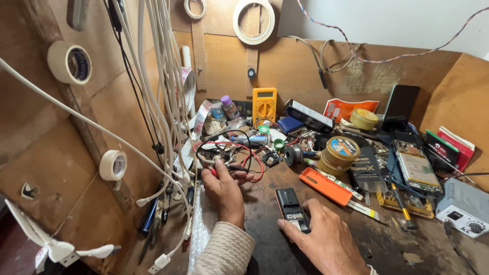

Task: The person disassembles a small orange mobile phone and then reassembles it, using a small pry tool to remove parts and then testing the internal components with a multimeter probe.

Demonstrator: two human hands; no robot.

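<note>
Left hand (224, 189): reaches forward from a knitted cream sleeve (224, 252), fingers curled shut around the probes (226, 165).
Probes: red and black, gripped at the fingertips; their leads (243, 147) loop up towards the yellow meter (265, 104) standing against the back wall.
Right hand (326, 239): lies low on the bench (397, 249), palm down, fingers closed on the phone (292, 209), thumb along its near edge.
Phone: small, dark, orange-edged, flat on the bench, just right of the left wrist.
Orange case (326, 186): beyond the right hand, apart from it.
Solder tins (340, 153): stacked behind the case.
Cables (163, 102): white, hanging left of the left hand.
</note>
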